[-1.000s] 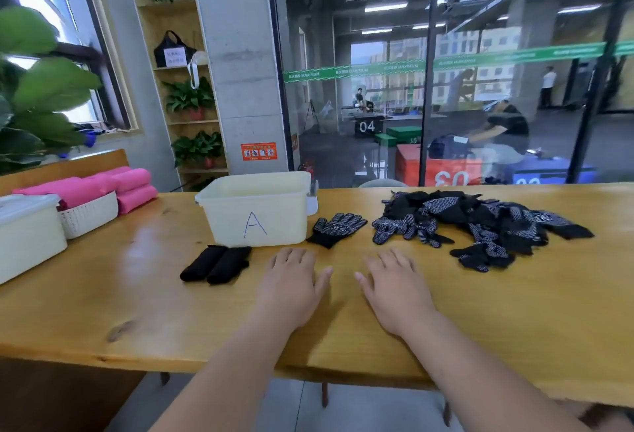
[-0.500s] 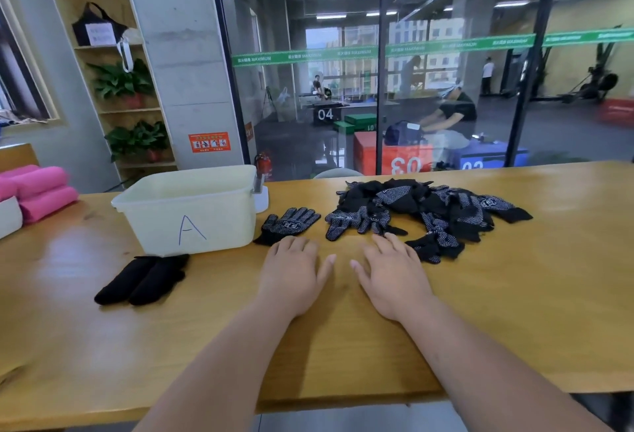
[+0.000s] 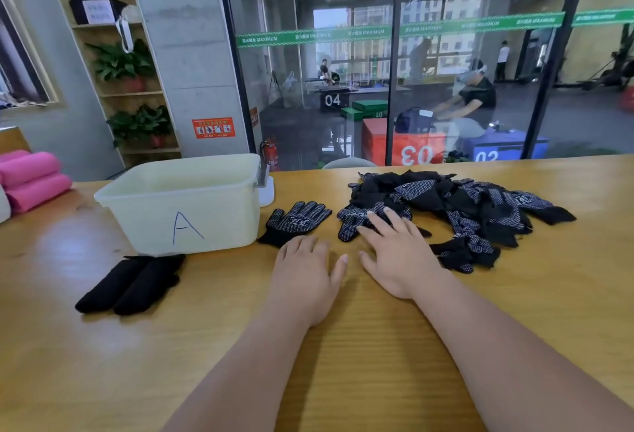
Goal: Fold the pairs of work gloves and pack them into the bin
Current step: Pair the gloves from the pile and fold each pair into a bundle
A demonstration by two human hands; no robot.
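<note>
A pale bin (image 3: 185, 222) marked "A" stands on the wooden table (image 3: 377, 346) at the left. In front of it lies a folded black glove pair (image 3: 132, 282). One dotted black glove (image 3: 296, 222) lies flat to the right of the bin. A heap of black dotted gloves (image 3: 456, 208) spreads across the right of the table. My left hand (image 3: 305, 277) rests flat on the table, fingers straight, just below the single glove. My right hand (image 3: 398, 253) lies flat too, and its fingertips reach onto the nearest glove (image 3: 350, 225) at the heap's left edge.
Pink rolled towels (image 3: 32, 179) lie at the far left edge. A glass wall runs behind the table, with people and coloured boxes beyond it. A small white object (image 3: 267, 191) stands behind the bin's right side.
My right hand has slid forward, so its fingertips now lie on the nearest glove of the heap. The left hand has stayed flat on the table. The view has swung slightly right.
</note>
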